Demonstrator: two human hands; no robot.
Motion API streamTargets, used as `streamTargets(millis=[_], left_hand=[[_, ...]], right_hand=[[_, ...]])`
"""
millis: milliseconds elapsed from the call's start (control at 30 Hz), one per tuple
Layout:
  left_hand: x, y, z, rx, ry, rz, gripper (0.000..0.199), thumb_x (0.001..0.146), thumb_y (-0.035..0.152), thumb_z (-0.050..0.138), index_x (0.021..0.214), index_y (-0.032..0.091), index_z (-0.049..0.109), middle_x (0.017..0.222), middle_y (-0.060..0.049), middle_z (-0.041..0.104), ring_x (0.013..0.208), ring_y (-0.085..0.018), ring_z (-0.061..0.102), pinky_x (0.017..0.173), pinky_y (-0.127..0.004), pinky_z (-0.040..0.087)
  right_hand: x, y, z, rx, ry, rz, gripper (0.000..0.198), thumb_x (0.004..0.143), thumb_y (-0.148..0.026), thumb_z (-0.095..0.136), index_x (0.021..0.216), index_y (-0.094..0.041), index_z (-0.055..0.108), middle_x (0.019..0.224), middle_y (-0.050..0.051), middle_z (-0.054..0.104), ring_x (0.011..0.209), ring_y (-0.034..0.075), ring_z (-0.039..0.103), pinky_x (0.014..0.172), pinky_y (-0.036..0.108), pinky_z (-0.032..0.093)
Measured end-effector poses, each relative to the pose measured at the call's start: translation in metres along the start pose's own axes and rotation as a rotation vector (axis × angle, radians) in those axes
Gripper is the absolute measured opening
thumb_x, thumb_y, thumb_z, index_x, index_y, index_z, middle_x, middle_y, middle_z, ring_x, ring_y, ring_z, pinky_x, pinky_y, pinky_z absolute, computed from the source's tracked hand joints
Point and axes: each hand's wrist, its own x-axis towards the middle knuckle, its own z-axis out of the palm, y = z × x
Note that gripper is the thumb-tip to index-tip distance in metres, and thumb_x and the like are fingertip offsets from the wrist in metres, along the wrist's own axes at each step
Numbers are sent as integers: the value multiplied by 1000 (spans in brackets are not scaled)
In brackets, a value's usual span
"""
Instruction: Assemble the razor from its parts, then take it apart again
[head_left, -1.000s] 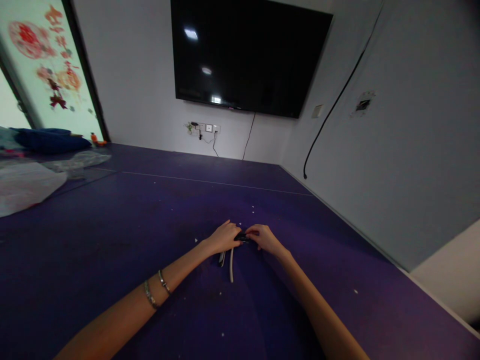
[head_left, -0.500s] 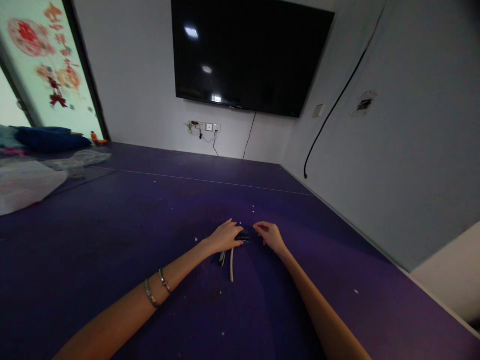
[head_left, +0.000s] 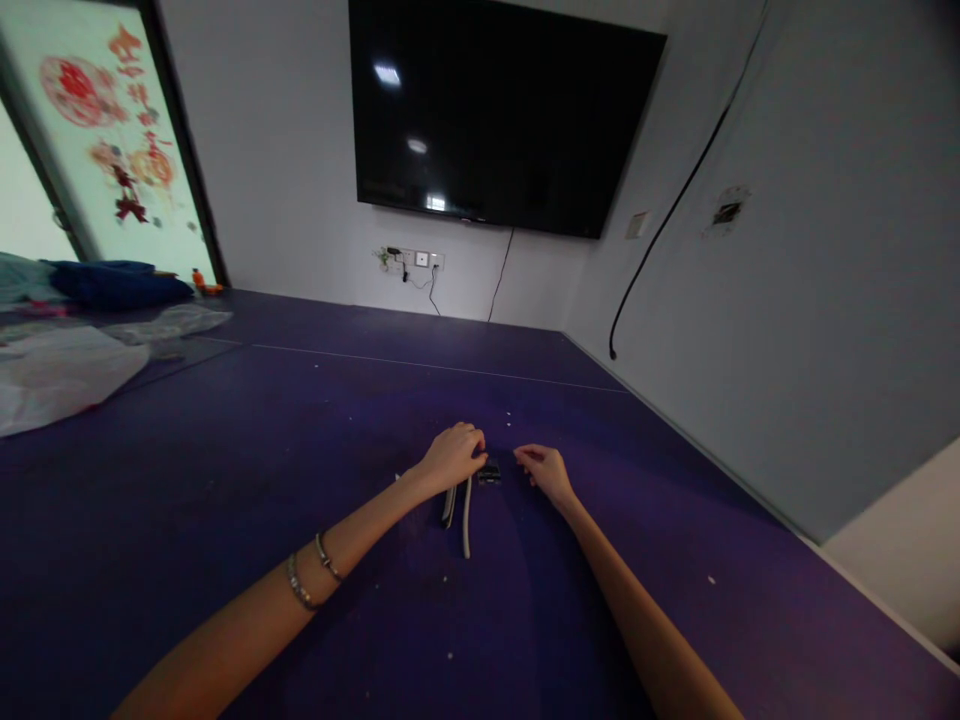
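We find the black piece (head_left: 489, 475) on the purple surface (head_left: 360, 400), between the hands. The left hand (head_left: 452, 457) curls beside it; the right hand (head_left: 547, 470) has narrowed fingers; any grip we cannot tell. We judge a careless left-hand sweep could knock the strips (head_left: 466, 525) askew.

Wall-mounted television (head_left: 510, 120) (dark), hanging black cable (head_left: 697, 165)

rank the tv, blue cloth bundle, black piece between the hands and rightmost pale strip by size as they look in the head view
1. TV, by far
2. Blue cloth bundle
3. Black piece and rightmost pale strip, unranked: strip longer, piece wider
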Motion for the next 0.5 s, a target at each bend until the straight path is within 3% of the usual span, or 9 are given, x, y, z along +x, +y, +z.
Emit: streamTargets(millis=[167,367,500], left_hand=[[-14,3,-15,60,-90,-237,18,77,29,50,80,17,63,83,-7,65,79,-22,62,67,-33,47],[-45,4,-10,131,-281,-331,31,73,45,53,78,17,65,79,-9,67,77,-25,64,66,-35,49],[-56,10,-6,128,-337,-372,36,75,50,50,82,18,65,85,-10,67,82,-25,64,71,-36,49]], right_hand=[[1,-1,0,3,3,3,26,69,-34,55,78,-11,64,62,2,58,43,7,46,31,15,36],[2,0,2,22,20,0,23,66,-33,59,72,-12,65,57,1,57,41,7,45,30,16,34],[3,2,2,61,54,8,21,64,-31,59,70,-12,65,54,0,57,40,7,44,30,15,34]])
